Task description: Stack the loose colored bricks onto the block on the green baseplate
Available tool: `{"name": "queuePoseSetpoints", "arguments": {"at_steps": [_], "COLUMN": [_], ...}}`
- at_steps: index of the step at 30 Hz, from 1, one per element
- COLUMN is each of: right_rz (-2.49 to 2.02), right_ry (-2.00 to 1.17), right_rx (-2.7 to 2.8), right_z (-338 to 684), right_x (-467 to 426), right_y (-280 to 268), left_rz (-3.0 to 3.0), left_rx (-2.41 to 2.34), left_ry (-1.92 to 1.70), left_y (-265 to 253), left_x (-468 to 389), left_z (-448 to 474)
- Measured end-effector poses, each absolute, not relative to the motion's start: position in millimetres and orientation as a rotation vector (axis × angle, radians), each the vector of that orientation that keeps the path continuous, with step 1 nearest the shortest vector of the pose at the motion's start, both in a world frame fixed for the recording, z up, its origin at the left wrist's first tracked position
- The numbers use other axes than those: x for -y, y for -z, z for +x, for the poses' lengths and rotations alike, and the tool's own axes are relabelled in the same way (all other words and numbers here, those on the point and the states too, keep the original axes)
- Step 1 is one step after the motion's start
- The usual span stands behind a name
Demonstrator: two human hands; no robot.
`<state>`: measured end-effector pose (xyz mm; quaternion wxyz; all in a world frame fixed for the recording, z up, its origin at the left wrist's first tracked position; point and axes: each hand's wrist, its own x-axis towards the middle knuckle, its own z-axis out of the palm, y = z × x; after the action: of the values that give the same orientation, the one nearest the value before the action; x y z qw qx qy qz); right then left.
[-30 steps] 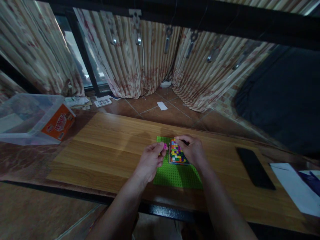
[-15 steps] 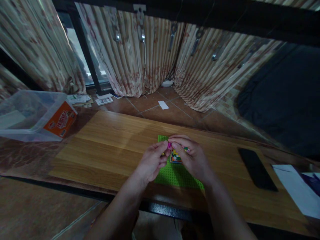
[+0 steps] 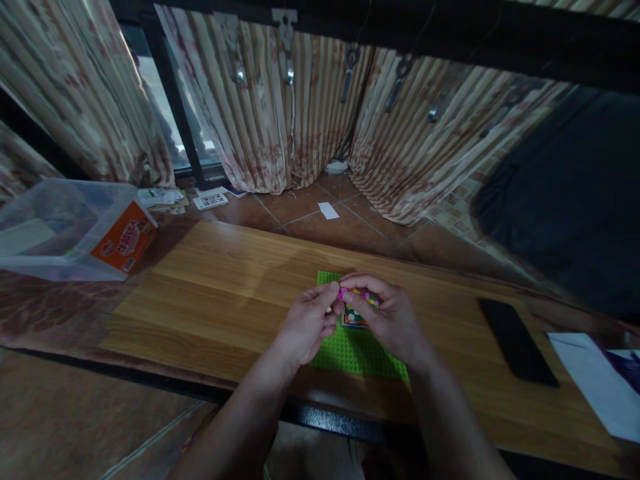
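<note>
A small pink toy brick (image 3: 342,293) is pinched between the fingertips of both my hands. My left hand (image 3: 311,321) closes on it from the left, fingers curled. From the other side, my right hand (image 3: 387,317) grips it with thumb and forefinger. Below them lies a green studded baseplate (image 3: 350,357) on the wooden board. On the baseplate stands a low build of multicoloured bricks (image 3: 356,317), partly covered by my right hand. Something small and pale yellow shows at my left fingers, too small to name.
The wooden board (image 3: 210,293) lies on the table. A clear plastic bin (image 3: 65,267) with an orange label stands at the left. To the right lie a black phone-like slab (image 3: 517,341) and white paper (image 3: 595,380). Striped curtains (image 3: 320,120) hang behind.
My right forefinger and thumb have shifted slightly around the pink brick, and more of the multicoloured build shows beneath. The whole view has moved a little.
</note>
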<state>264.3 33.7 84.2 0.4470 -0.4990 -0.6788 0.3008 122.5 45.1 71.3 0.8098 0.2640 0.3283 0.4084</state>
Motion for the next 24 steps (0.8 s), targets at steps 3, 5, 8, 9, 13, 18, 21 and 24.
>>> {"name": "queuePoseSetpoints", "arguments": {"at_steps": [3, 5, 8, 9, 13, 18, 21, 24], "right_rz": [-1.227, -1.235, -1.265, -1.280, -1.316, -1.433, -1.479, -1.471], "right_ry": [-0.775, -0.781, -0.767, -0.754, -0.677, -0.416, -0.208, -0.114], "right_rx": [1.616, 1.595, 1.598, 1.603, 1.596, 1.565, 1.616, 1.723], "right_z": [263, 263, 262, 262, 267, 281, 287, 286], "right_x": [-33, -33, -33, -33, -34, -43, -52, -59], "right_y": [-84, -84, -84, -84, -81, -74, -71, -68], "left_rz": [0.560, 0.565, 0.566, 0.565, 0.561, 0.554, 0.532, 0.524], "left_rx": [-0.708, -0.709, -0.715, -0.719, -0.731, -0.765, -0.786, -0.791], "left_ry": [-0.891, -0.889, -0.882, -0.879, -0.874, -0.909, -0.929, -0.925], "left_y": [-71, -71, -70, -70, -70, -69, -70, -71], "left_x": [-45, -45, -44, -44, -45, -47, -48, -48], "left_z": [123, 123, 124, 124, 123, 120, 119, 118]}}
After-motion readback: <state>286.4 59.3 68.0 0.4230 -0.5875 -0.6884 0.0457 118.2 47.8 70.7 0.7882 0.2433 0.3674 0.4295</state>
